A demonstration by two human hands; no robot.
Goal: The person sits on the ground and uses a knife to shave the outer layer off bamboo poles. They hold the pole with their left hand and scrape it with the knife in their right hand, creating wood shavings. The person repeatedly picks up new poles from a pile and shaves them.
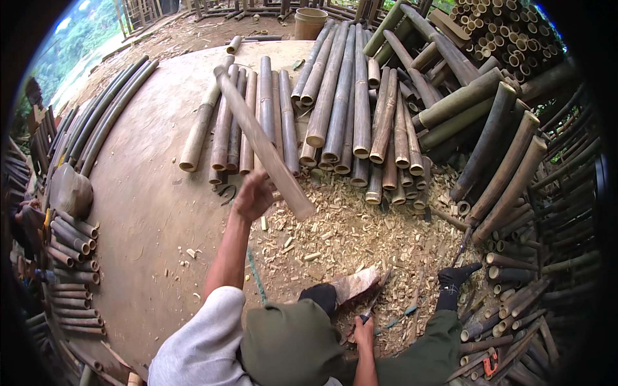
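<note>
My left hand is raised in front of me with its fingers curled at a length of bamboo. The bamboo slants from the far left down to the near right and is smeared by motion; part of my grip is hidden behind it. Low on the right, my right hand is closed round the dark handle of a knife. Its blade points away from me, beside a pale chopped wood block near my dark-covered foot.
Cut bamboo poles lie in a row ahead. Wood chips cover the ground before me. More bamboo leans at the right and is stacked at the left. An orange-handled tool lies lower right; a bucket stands far off.
</note>
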